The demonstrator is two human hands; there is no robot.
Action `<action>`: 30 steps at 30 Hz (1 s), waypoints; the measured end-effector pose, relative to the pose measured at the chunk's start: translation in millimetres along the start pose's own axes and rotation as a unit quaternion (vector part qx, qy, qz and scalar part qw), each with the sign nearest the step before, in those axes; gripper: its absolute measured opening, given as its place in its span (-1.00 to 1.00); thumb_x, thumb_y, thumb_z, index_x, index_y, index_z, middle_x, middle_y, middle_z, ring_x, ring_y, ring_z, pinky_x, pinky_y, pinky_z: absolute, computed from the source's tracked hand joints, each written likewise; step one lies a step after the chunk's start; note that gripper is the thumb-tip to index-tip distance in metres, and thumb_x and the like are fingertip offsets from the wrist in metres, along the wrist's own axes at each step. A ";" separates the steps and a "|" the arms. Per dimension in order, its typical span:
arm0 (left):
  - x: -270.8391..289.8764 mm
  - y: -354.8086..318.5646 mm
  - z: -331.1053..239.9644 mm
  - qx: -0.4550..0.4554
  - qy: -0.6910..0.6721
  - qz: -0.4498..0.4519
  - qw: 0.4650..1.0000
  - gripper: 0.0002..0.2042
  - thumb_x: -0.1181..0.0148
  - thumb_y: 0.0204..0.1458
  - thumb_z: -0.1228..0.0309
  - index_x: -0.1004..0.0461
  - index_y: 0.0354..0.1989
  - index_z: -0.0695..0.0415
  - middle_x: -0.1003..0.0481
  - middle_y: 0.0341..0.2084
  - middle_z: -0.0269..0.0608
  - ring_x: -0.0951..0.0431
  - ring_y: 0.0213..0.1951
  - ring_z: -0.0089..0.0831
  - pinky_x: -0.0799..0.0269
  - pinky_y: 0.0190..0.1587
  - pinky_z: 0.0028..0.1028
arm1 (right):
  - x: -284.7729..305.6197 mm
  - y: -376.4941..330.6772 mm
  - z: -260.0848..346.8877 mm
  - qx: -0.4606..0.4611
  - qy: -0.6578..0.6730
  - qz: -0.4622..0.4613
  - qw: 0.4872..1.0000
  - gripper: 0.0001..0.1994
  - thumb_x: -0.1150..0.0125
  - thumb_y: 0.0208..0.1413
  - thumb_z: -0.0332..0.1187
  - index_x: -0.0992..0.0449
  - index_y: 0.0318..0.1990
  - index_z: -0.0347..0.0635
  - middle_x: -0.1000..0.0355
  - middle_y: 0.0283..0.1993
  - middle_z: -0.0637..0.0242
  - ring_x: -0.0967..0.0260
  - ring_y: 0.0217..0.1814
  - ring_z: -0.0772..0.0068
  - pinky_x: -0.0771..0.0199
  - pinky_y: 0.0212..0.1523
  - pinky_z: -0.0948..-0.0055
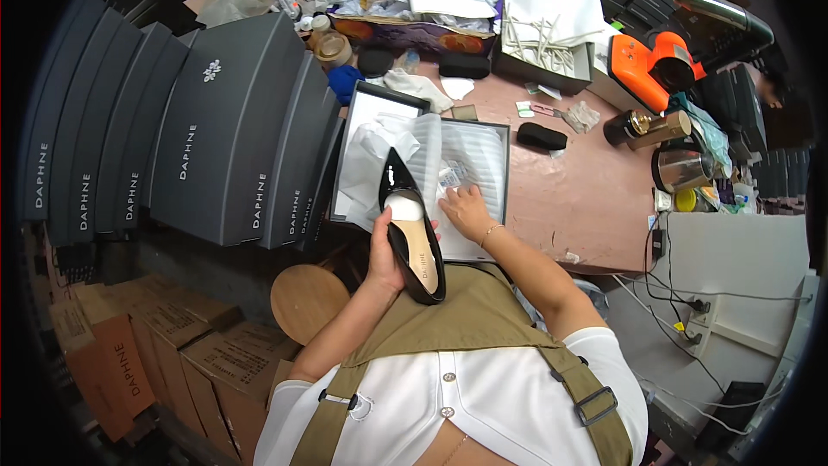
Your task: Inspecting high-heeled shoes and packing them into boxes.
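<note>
A black, glossy, pointed shoe (423,280) with a beige insole and white paper in its toe is gripped in my left hand (385,255). Its toe points away from me. Below it lies an open grey shoebox (507,155) lined with white wrapping (479,142), and crumpled white tissue paper (366,160) lies on the left side. My right hand (467,213) rests on the wrapping with fingers apart, just beside a small printed white packet (451,175). Whether those fingertips touch the packet I cannot make out.
Large grey shoeboxes (226,138) stand in a row at left, above brown cartons (237,362) and a round wooden stool (309,304). On the pink table (586,198) are a black brush-like block (542,136), a box of white sticks (543,78), an orange device (638,69) and a metal container (680,168).
</note>
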State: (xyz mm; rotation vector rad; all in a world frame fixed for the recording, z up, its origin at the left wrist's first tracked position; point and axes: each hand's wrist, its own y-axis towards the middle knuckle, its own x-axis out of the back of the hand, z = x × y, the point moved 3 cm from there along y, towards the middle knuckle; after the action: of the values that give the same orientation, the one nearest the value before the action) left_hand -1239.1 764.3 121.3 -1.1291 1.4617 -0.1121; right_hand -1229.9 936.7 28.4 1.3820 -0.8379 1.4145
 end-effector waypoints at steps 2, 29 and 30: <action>1.7 1.8 0.9 0.003 0.031 0.007 0.999 -0.38 0.07 0.05 -0.18 -0.37 0.00 0.16 -0.49 -0.23 0.00 -0.54 -0.20 -0.11 -0.49 -0.12 -0.16 | -17.4 2.3 -6.5 -0.037 0.056 0.064 0.996 -0.74 -0.13 -0.12 -0.46 -0.47 -0.19 -0.08 -0.43 -0.32 0.21 -0.42 -0.24 0.21 -0.32 -0.25 0.21; 13.3 0.5 4.8 0.003 0.041 -0.044 0.998 -0.38 0.03 0.03 -0.17 -0.36 -0.05 0.20 -0.49 -0.23 -0.03 -0.54 -0.25 -0.13 -0.51 -0.17 -0.24 | 12.7 -3.5 3.1 -0.075 0.152 0.048 0.984 -0.49 -0.35 -0.15 -0.29 -0.32 -0.02 -0.22 -0.45 -0.31 0.20 -0.44 -0.32 0.23 -0.45 -0.34 0.30; 14.0 1.6 2.7 0.004 0.036 -0.035 0.999 -0.35 0.05 0.04 -0.21 -0.36 -0.05 0.21 -0.49 -0.24 -0.04 -0.54 -0.25 -0.15 -0.51 -0.16 -0.25 | 45.5 1.8 2.0 -0.117 0.221 0.012 0.968 -0.49 -0.37 -0.15 -0.27 -0.32 -0.03 -0.22 -0.45 -0.36 0.21 -0.44 -0.38 0.29 -0.45 -0.40 0.34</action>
State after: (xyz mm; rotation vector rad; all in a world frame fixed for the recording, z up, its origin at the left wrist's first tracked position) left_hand -1235.0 757.1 109.5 -1.1803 1.4844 -0.2093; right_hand -1226.7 941.8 73.6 0.8354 -0.6993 1.5109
